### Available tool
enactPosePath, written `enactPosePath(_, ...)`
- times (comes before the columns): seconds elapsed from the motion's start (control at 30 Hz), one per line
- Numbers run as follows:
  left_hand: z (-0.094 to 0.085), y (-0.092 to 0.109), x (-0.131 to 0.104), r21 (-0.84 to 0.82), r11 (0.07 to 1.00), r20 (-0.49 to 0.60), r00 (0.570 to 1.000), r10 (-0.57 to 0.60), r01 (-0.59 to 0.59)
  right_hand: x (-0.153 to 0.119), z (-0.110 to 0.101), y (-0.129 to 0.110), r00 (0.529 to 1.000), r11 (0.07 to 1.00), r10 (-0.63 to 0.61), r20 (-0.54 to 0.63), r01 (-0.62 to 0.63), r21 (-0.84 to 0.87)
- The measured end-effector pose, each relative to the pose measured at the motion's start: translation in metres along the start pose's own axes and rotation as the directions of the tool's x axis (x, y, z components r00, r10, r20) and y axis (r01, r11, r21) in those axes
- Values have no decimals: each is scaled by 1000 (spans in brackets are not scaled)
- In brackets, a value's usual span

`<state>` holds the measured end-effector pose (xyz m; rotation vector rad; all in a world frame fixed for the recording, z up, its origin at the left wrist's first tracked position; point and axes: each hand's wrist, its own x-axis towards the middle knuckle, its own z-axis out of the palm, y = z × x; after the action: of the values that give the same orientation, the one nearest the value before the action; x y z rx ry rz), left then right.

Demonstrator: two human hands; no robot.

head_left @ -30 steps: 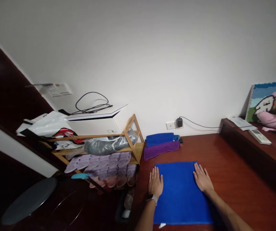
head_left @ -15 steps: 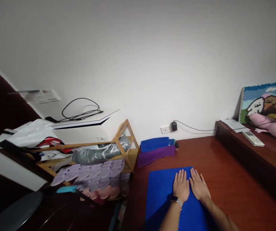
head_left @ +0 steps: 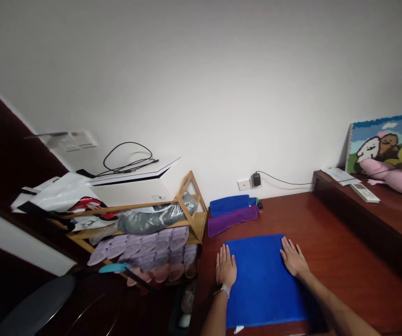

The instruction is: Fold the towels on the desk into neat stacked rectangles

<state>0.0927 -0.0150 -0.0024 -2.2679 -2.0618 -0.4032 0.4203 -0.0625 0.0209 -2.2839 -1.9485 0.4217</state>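
A blue cloth (head_left: 262, 280) lies spread flat on the reddish-brown wooden table (head_left: 341, 252), a small white tag showing at its near edge. My left hand (head_left: 226, 268) rests flat on the cloth's left edge, fingers stretched out, a watch on the wrist. At the upper right corner, my right hand (head_left: 293, 257) also lies flat with its fingers slightly spread. Neither hand grips anything. Behind the cloth are a folded purple cloth (head_left: 233, 221) and a folded blue cloth (head_left: 229, 205), side by side near the wall.
On the left a wooden rack (head_left: 201, 226) holds lilac and pink slippers (head_left: 150, 242), a white box (head_left: 134, 189) and plastic bags. A raised ledge on the right carries a remote control (head_left: 364, 192) and a pink plush toy (head_left: 393, 175). A black charger (head_left: 257, 179) is plugged into the wall.
My left hand has slid left across the cloth, from beside my right hand to the left edge. My right hand stays near the upper right corner. The view has shifted slightly.
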Motion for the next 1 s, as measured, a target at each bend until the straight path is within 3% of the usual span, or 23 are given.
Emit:
enactPosePath(0.2,3,-2,5,11,1000,1,1000,16,-16,-42,11,12,998,996,-45,-48,48,74)
enactPosePath(0.3,-3,-4,7,12,1000,6,1000,7,-7,-49,8,11,995,994,-54,-82,62,91)
enactPosePath(0.37,-10,4,7,6,1000,-27,1000,9,-9,-49,5,8,995,994,-49,-87,57,94)
enactPosePath(0.43,-17,29,3,-15,997,-71,995,70,-72,-49,2,6,996,994,-46,-81,54,99)
enactPosePath(0.5,-20,71,-7,-60,974,-66,974,215,-218,-48,0,5,996,993,-44,-73,52,105)
enactPosePath(0.6,-15,143,-29,-171,875,35,885,464,-452,-49,-2,6,997,993,-53,-60,60,106)
enactPosePath(0.67,-9,174,-42,-218,850,77,860,505,-479,-51,-3,7,996,993,-67,-58,72,98)
enactPosePath(0.7,-7,179,-47,-226,854,90,863,498,-469,-51,-2,7,996,993,-70,-58,75,91)
enactPosePath(0.73,-6,175,-50,-221,867,97,875,475,-446,-51,-1,8,996,994,-69,-58,74,84)
enactPosePath(0.8,-7,144,-53,-180,909,102,912,396,-375,-51,1,8,996,995,-59,-62,64,76)
enactPosePath(0.9,-14,66,-60,-60,981,86,978,189,-184,-50,4,8,995,995,-59,-82,65,77)
enactPosePath(1.0,-18,1,-72,0,998,45,997,61,-61,-48,2,7,996,997,-51,-72,54,51)
